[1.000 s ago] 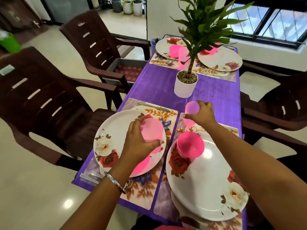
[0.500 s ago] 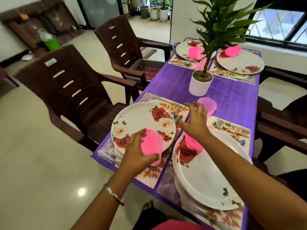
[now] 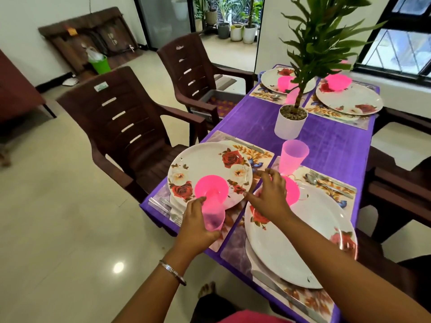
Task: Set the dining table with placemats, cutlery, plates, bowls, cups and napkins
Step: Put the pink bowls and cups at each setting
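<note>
Fingers of the left hand (image 3: 198,227) are wrapping around a pink cup (image 3: 212,216), gripping it just off the 6 o'clock rim of the left floral plate (image 3: 205,163), where a pink bowl (image 3: 211,188) is sitting at that same edge, touching the cup's top. The right hand (image 3: 270,197) is hovering with fingers spread and curled, holding nothing that can be seen, over a second pink bowl (image 3: 292,191) resting at 11 o'clock on the right floral plate (image 3: 303,243). Another pink cup (image 3: 292,156) is standing upright at 12 o'clock from that hand, on the purple tablecloth (image 3: 331,148). A fork and spoon (image 3: 326,183) are lying on the placemat (image 3: 335,194) at 2 o'clock of the right plate. A potted plant (image 3: 290,120) is standing mid-table, with two more place settings beyond it
</note>
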Motion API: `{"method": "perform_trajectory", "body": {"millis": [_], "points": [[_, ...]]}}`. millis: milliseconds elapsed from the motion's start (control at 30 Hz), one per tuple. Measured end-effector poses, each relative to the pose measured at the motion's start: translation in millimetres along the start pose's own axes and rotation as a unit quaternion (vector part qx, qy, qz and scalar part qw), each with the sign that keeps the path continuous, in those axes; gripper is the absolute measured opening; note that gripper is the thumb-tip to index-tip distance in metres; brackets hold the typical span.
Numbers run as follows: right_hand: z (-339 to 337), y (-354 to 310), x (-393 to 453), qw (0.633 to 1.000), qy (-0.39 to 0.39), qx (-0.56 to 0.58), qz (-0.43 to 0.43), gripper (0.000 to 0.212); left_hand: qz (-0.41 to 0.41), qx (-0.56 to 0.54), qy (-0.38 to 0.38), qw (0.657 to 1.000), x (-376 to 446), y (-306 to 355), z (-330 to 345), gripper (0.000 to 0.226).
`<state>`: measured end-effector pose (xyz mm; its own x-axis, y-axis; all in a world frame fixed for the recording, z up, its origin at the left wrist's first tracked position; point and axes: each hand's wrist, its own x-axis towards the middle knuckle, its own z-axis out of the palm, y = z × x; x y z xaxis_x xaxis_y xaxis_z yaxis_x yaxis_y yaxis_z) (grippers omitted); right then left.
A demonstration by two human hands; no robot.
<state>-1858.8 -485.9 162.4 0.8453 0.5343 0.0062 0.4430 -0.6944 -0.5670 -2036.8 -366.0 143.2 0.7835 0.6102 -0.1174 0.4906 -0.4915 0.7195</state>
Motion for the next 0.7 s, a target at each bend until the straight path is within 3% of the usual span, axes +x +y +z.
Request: {"method": "perform_trajectory", "body": {"millis": [200, 467, 700], "points": [[-4, 3, -14, 1.0, -0.006, 0.006, 0.008, 0.072, -0.011, 0.06, 0.006, 0.998, -5, 3, 0, 0.094], [-26, 4, -32, 1.0, -0.007, 0.022, 0.011, 0.068, -0.032, 0.11, -0.02, 0.993, -10, 13, 2, 0.118], [-47, 13, -57, 0.999, 0.011, 0.046, 0.002, 0.067, -0.006, 0.128, 0.055, 0.99, -25, 39, -1, 0.105]]}}
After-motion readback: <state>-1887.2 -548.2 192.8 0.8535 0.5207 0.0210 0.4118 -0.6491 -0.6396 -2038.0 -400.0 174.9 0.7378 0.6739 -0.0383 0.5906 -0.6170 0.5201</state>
